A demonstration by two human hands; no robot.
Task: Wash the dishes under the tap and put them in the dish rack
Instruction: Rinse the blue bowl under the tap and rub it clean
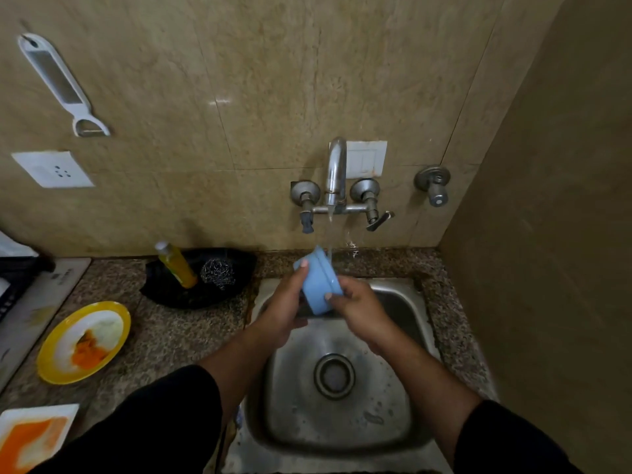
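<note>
A light blue dish (316, 280) is held tilted above the steel sink (403, 302), its upper edge in the stream of water from the tap (336, 172). My left hand (285, 309) grips it from the left, with the thumb on its top corner. From the right, my right hand (359, 309) grips its lower edge. On the counter to the left lies a yellow plate (61, 367) smeared with orange and white food. A white square plate (20, 419) with orange residue sits at the bottom left corner.
A black tray (236, 265) behind the sink's left side holds a yellow soap bottle (176, 265) and a steel scrubber (218, 272). A dark rack edge (13, 285) shows at far left. A peeler (58, 80) and sockets hang on the tiled wall; a wall rises on the right.
</note>
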